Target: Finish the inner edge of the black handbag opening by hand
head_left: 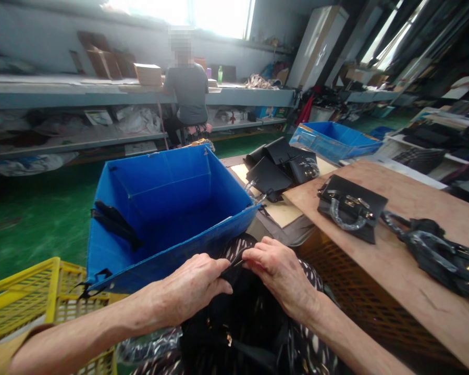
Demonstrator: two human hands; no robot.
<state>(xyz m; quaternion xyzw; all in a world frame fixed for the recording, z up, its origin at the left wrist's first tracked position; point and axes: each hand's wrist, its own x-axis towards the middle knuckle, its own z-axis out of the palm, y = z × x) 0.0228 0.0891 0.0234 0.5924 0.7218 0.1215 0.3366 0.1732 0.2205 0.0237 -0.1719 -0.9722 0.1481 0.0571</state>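
Note:
A black handbag [242, 323] with small gold-coloured fittings lies across my lap, its dark inside facing up. At its far edge, my left hand [197, 284] pinches the rim between thumb and fingers. Close beside it, my right hand [275, 268] grips the same rim, fingers bent over the edge. Something thin and pale shows between the two hands, too small to name. Clear plastic wrap [150, 345] lies by the bag's left side.
A blue bin [172, 177] with a black strap stands just ahead. Yellow crates [58, 291] are at the left. On the wooden table [406, 192] at right lies a black handbag [352, 205] with wrapped handles. Black bag pieces [273, 166] lie beyond. A person [187, 94] sits at the far bench.

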